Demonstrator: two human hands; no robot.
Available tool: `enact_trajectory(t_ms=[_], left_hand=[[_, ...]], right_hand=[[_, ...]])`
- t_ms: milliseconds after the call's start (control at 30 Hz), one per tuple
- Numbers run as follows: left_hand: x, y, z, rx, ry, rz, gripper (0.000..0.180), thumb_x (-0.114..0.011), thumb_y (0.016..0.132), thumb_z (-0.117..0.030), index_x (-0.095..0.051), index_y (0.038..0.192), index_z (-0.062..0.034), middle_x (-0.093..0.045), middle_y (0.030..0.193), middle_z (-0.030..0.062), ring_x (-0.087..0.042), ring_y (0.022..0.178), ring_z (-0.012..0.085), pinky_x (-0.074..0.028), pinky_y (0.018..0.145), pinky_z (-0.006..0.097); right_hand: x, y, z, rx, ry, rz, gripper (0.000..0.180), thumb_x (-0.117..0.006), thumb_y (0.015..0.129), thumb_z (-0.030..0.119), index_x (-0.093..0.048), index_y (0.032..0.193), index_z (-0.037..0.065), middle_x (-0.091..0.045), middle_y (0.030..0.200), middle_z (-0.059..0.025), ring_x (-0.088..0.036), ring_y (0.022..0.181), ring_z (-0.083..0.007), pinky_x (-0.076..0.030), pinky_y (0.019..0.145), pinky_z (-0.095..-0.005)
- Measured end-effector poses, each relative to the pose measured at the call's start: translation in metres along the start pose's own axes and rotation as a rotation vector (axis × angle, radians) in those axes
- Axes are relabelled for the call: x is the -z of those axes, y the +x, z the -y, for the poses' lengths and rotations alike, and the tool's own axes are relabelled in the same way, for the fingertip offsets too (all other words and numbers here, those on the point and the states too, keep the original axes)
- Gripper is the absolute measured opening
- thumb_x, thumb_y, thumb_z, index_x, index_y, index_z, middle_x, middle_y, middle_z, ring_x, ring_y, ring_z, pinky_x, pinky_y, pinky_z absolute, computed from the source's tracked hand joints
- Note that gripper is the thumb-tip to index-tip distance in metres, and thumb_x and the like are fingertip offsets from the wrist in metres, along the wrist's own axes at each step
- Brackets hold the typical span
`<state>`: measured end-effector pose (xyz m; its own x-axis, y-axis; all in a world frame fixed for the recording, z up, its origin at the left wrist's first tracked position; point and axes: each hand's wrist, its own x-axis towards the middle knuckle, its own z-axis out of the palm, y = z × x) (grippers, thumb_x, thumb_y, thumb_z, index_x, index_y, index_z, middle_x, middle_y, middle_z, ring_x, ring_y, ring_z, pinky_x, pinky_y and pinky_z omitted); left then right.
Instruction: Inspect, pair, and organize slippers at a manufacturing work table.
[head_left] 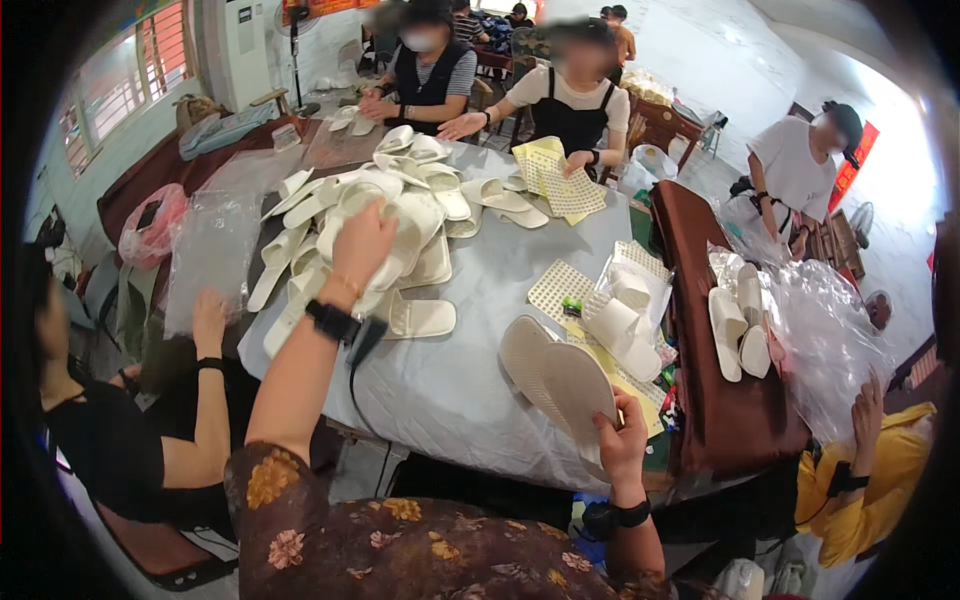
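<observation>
Grey worktop [485, 285] mid-frame, and the left hand [363, 245] is into the slipper pile [425, 225], its grip hidden; lower right, the right hand [622, 432] clasps a pair of slippers [562, 385], overlapped, probably so one grasp manages both.

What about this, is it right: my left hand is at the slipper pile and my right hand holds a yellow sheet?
Not quite: the head view shows your right hand holding cream slippers, not a yellow sheet. Your left hand is at the slipper pile.
</observation>
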<state>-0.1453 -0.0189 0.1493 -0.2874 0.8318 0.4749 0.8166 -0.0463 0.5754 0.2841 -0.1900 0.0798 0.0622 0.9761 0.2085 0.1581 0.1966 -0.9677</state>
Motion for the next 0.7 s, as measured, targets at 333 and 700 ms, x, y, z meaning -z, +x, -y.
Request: enact_trajectory(t_ms=[333, 700], left_hand=[[-0.039, -0.244, -0.035, 0.261, -1.226, 1.081, 0.068, -0.068, 0.096, -0.026, -0.036, 0.151, -0.0033, -0.059, 0.133, 0.0112, -0.058, 0.121, 0.0199, -0.052, 0.097, 0.035], [-0.046, -0.283, 0.007, 0.843, -1.136, 0.754, 0.065, -0.066, 0.095, -0.018, -0.035, 0.151, -0.0047, -0.062, 0.123, 0.0056, -0.061, 0.105, 0.0116, -0.053, 0.085, 0.032]], right_hand=[[-0.081, -0.022, 0.022, 0.124, -0.011, 0.583, 0.025, -0.069, 0.091, 0.008, -0.061, 0.114, 0.002, -0.057, 0.136, -0.0205, -0.062, 0.116, -0.0327, -0.053, 0.089, -0.0369], [-0.041, 0.011, -0.04, -0.028, -0.513, 0.273, 0.073, -0.083, 0.077, 0.031, -0.052, 0.135, 0.0, -0.057, 0.129, -0.0243, -0.057, 0.115, -0.0368, -0.048, 0.095, -0.043]])
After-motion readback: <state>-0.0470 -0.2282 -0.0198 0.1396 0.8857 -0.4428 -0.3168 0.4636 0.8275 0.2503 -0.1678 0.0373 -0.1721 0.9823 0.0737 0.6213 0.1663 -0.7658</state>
